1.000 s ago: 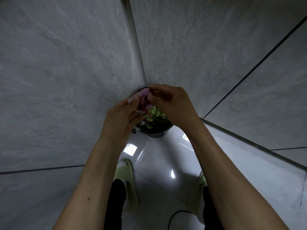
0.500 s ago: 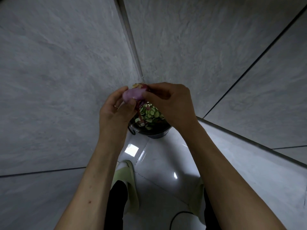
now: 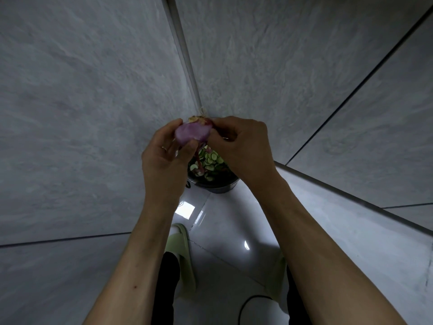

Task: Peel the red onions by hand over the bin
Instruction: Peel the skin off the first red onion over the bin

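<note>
Bin (image 3: 212,184): sitting in the tiled corner, collecting cucumber slices (image 3: 209,161) and peelings.
Right hand (image 3: 241,146): pinching skin at the root end.
Left hand (image 3: 164,158): gripping the red onion (image 3: 192,133), now turning its pale peeled face upward above the bin; peeling looks well advanced.
Loose skin strip (image 3: 199,158): dangling binward.
</note>
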A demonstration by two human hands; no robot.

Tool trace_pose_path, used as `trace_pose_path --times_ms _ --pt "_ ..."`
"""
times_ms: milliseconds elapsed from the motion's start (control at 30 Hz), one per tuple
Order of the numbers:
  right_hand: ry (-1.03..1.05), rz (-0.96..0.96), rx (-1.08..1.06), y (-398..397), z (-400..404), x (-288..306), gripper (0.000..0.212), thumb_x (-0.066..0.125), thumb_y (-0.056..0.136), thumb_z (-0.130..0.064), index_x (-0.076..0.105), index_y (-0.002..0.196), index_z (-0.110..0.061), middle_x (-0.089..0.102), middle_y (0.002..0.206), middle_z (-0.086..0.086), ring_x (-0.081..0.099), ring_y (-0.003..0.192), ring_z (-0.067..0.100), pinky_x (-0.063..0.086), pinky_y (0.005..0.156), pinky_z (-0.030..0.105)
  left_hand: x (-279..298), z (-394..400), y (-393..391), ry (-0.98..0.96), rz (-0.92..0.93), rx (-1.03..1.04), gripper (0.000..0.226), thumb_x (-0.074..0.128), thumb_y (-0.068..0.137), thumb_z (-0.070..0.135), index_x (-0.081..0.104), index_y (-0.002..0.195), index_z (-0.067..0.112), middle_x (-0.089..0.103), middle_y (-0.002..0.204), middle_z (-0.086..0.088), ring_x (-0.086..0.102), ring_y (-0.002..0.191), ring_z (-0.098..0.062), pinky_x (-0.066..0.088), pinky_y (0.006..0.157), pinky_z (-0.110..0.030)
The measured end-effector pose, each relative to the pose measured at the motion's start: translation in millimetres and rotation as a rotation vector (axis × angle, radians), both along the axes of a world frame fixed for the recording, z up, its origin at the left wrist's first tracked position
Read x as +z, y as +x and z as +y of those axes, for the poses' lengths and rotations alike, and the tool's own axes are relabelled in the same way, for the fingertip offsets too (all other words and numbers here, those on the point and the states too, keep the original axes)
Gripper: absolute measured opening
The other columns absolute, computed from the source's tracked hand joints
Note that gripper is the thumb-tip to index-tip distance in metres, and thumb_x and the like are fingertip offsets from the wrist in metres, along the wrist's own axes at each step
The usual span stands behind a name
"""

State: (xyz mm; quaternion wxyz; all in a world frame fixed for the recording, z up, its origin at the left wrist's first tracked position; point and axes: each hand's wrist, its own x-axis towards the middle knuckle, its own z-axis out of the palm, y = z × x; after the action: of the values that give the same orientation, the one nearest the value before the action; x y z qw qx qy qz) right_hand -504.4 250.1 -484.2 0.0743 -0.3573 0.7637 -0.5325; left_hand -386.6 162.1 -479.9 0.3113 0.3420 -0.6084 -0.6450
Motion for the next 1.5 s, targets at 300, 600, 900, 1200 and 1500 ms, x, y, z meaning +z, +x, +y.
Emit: trace_pose_path --times_ms 300,600,900,1200,1500 --pt "-0.076 0.071 -0.127 2.8 -1.4 -9.3 0.016 0.064 0.082 0.001 0.076 0.091 -0.003 0.074 0.077 0.008 0.066 0.07 0.014 0.053 0.068 0.021 -2.2 4.3 0.6 -0.076 -0.012 0.012 0.044 0.072 0.08 0.012 0.062 0.122 0.011 0.069 0.122 -0.018 0.069 0.114 -0.024 0.055 0.098 -0.035" --pt "-0.138 -0.341 -0.04 8.5 1.5 3.0 0.019 0.068 0.09 -0.01 0.075 0.107 -0.011 0.074 0.093 -0.008 0.069 0.087 -0.001 0.052 0.082 0.014 -0.8 -3.9 -2.6 0.028 0.024 0.047 0.037 0.066 0.091 -0.008 0.061 0.124 0.009 0.071 0.113 -0.007 0.071 0.102 -0.011 0.055 0.088 -0.026" --pt "-0.153 -0.285 -0.175 8.1 -1.1 1.2 0.01 0.068 0.089 -0.008 0.077 0.092 -0.008 0.074 0.08 -0.004 0.07 0.077 0.004 0.055 0.074 0.018 -3.8 -3.7 -3.7 0.041 0.023 0.012 0.037 0.07 0.086 0.009 0.063 0.122 0.017 0.072 0.116 -0.007 0.07 0.107 -0.016 0.056 0.093 -0.032" --pt "-0.048 -0.125 -0.203 12.0 -3.9 0.9 0.008 0.063 0.09 -0.011 0.067 0.083 -0.01 0.061 0.069 -0.011 0.061 0.067 0.004 0.048 0.064 0.013 2.7 -0.4 -6.5 -0.048 -0.137 0.039 0.053 0.086 0.066 0.028 0.066 0.115 0.021 0.072 0.107 0.004 0.071 0.098 -0.009 0.057 0.086 -0.025" --pt "0.09 -0.06 -0.218 -10.2 -6.4 -11.0 0.013 0.065 0.09 -0.017 0.077 0.089 -0.013 0.074 0.081 -0.004 0.065 0.077 0.007 0.05 0.075 0.02 3.2 -6.6 -7.6 0.091 -0.091 0.086 0.043 0.08 0.078 0.005 0.065 0.118 0.013 0.072 0.097 0.008 0.071 0.089 -0.004 0.059 0.084 -0.027"
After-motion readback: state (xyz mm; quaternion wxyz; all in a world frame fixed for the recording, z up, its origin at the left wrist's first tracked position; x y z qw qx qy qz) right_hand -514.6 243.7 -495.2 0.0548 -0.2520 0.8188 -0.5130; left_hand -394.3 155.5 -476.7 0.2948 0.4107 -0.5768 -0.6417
